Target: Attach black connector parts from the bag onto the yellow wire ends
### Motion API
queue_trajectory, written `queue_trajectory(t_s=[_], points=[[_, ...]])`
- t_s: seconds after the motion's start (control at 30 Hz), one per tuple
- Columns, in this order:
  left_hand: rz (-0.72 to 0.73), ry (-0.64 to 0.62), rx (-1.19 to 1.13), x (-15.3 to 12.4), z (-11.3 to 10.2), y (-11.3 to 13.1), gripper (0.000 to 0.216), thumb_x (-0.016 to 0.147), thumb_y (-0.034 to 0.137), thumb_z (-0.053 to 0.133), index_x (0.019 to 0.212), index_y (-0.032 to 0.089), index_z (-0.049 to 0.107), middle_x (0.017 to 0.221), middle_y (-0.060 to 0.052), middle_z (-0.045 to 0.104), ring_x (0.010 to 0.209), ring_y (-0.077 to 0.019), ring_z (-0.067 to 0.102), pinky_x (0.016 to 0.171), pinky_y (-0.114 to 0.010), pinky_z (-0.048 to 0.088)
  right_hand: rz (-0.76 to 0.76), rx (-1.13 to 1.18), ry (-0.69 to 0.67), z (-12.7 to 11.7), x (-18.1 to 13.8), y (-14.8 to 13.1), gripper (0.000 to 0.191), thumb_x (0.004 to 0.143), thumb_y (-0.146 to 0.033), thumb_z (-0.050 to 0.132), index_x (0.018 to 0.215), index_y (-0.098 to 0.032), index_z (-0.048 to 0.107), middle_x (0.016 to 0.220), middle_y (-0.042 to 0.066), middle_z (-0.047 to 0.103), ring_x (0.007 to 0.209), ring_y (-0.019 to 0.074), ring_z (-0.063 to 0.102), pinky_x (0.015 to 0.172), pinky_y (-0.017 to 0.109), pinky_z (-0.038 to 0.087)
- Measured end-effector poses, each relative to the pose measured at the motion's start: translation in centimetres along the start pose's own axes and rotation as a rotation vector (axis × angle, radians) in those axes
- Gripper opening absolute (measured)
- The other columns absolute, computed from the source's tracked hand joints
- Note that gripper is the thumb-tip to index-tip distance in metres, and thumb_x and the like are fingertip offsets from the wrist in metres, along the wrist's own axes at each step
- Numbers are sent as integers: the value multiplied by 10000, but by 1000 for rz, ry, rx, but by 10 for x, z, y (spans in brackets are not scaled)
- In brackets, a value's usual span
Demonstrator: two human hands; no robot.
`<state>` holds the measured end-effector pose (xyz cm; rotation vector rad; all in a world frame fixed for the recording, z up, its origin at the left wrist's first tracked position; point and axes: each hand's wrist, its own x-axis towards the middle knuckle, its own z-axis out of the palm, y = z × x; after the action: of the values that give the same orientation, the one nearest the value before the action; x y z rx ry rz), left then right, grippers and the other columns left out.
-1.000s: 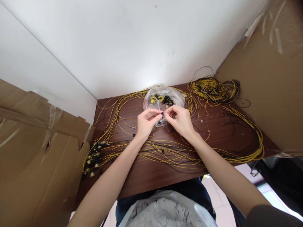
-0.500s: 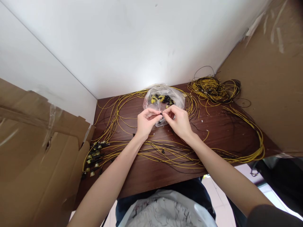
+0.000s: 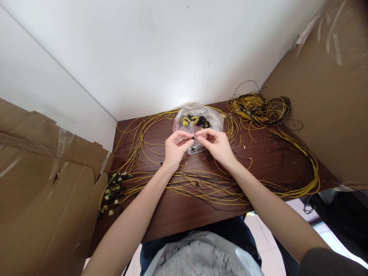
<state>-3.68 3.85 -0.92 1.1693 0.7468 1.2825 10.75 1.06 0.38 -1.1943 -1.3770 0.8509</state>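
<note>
Between the fingertips of my left hand is a small black part, pinched over the front of a clear plastic bag. My right hand comes at it from the other side, thumb and forefinger closed in a pinch beside the part; what they hold is too small to make out. Inside the bag lie black and yellow connector pieces. Yellow and black wires run across the table under my forearms. Another small black part rests among them.
Wires with black, pale-tipped connectors gather at the table's left. A tangled wire bundle lies at the back right. Cardboard sheets flank both sides, with a white wall behind. A plastic bag covers my lap.
My right fingers have drawn slightly apart from the black part, which stays in my left fingertips. The view has shifted a little; the wires on the table look the same.
</note>
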Motion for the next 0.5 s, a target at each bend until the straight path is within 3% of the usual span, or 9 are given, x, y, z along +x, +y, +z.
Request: queue_trajectory(t_s=[0.23, 0.5], points=[[5, -25, 32, -2, 1, 2, 168, 622, 118, 739, 736, 149, 619, 827, -29, 695, 813, -136, 654, 820, -281, 510, 32, 68, 46, 1, 0, -2, 130, 707, -239, 666, 802, -176, 603, 739, 16, 623, 668, 133, 568, 665, 294, 472], [-8, -38, 43, -3, 2, 2, 171, 633, 157, 747, 730, 143, 607, 854, -50, 706, 839, -158, 661, 841, -314, 509, -84, -114, 58, 0, -2, -7, 40, 750, -206, 616, 759, -180, 586, 704, -5, 602, 631, 118, 538, 624, 269, 440]])
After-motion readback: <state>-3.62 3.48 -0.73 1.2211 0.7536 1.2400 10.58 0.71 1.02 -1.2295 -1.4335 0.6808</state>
